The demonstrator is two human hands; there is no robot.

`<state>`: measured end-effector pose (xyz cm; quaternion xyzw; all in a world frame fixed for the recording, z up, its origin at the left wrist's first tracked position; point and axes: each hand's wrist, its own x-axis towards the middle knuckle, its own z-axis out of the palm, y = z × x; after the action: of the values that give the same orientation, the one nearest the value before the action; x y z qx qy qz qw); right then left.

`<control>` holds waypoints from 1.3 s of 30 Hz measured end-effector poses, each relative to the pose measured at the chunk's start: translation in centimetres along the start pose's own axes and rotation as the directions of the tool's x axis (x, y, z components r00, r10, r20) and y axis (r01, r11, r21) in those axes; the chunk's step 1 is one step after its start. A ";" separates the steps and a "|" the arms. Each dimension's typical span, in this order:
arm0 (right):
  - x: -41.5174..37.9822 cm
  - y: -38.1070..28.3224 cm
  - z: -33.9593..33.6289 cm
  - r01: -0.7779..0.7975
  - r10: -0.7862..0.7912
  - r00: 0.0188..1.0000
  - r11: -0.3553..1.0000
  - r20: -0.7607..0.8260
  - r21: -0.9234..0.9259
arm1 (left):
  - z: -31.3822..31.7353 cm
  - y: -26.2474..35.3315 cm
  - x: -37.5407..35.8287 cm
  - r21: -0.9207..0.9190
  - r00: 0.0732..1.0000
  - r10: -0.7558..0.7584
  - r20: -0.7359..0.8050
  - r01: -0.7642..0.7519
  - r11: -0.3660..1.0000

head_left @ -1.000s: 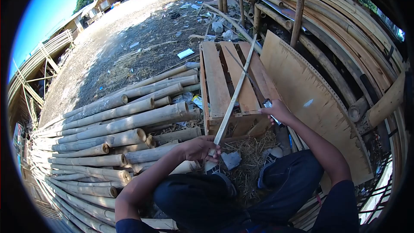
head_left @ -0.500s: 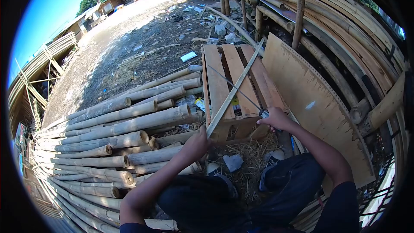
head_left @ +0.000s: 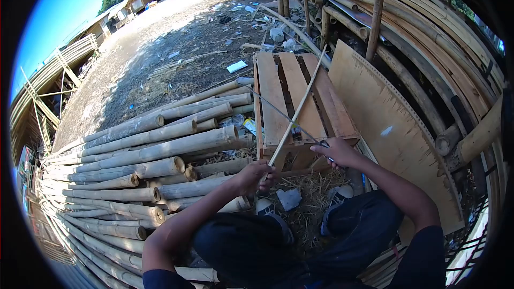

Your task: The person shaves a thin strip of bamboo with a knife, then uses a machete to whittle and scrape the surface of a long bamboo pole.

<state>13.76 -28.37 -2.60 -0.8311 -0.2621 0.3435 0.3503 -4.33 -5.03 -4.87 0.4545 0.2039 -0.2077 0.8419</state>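
Observation:
My left hand [head_left: 257,176] is closed round the near end of a long, thin bamboo strip [head_left: 301,104], which slants up and away over a slatted wooden crate [head_left: 286,88]. In my right hand [head_left: 336,152] is the dark handle of a long, thin metal blade [head_left: 278,111]. The blade points up to the left and crosses the strip above the crate's top. My fingers hide most of the handle. Below the hands, between my shoes, a grey stone [head_left: 289,198] lies on straw.
Bamboo poles [head_left: 182,147] are stacked on the left, their cut ends near the crate. A jagged plywood sheet [head_left: 383,123] leans at the right. Behind it, long bamboo lengths [head_left: 417,16] lie on a rack with upright posts. Litter is scattered on the ground beyond.
My left hand has shifted slightly right and turned, and the strip now shows its narrow edge. The right hand has moved a little left and down, the blade shifting with it.

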 end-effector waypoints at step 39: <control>0.4 1.8 2.0 0.365 -0.362 0.928 0.834 0.091 -0.414 | -1.0 -1.7 2.5 -0.321 0.970 -0.098 0.224 0.169 0.932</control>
<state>12.86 -28.42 -5.20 -0.8205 -0.4849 0.2092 0.2189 -3.33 -5.47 -7.81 0.2647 0.1798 -0.2721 0.9075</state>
